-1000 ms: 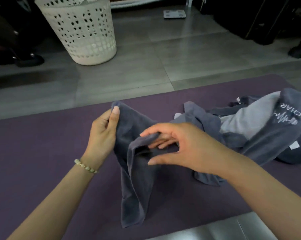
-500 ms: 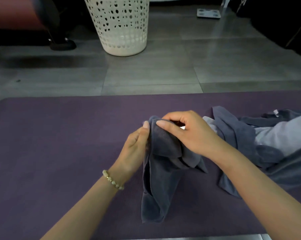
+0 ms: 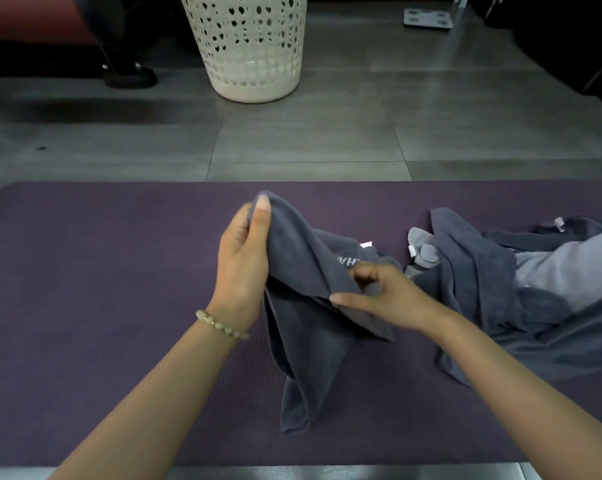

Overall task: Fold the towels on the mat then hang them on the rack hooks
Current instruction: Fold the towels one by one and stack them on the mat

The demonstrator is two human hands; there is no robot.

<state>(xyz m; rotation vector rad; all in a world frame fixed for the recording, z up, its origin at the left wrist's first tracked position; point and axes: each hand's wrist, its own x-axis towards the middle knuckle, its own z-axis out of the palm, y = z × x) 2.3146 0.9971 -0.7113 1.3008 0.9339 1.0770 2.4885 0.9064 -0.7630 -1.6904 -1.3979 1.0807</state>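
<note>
Grey towel (image 3: 303, 327) lifted over the centre of the mat (image 3: 85, 271): the left grip (image 3: 244, 261) pinches its top corner, the right grip (image 3: 386, 296) pinches a lower fold. Towel heap (image 3: 493, 289) lies at the mat's right end.

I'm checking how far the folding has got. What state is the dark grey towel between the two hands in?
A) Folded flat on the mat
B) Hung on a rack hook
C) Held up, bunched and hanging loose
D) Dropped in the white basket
C: the left hand pinches the top corner of the dark grey towel, the right hand grips a fold at its middle, and the rest hangs crumpled over the purple mat.
</note>
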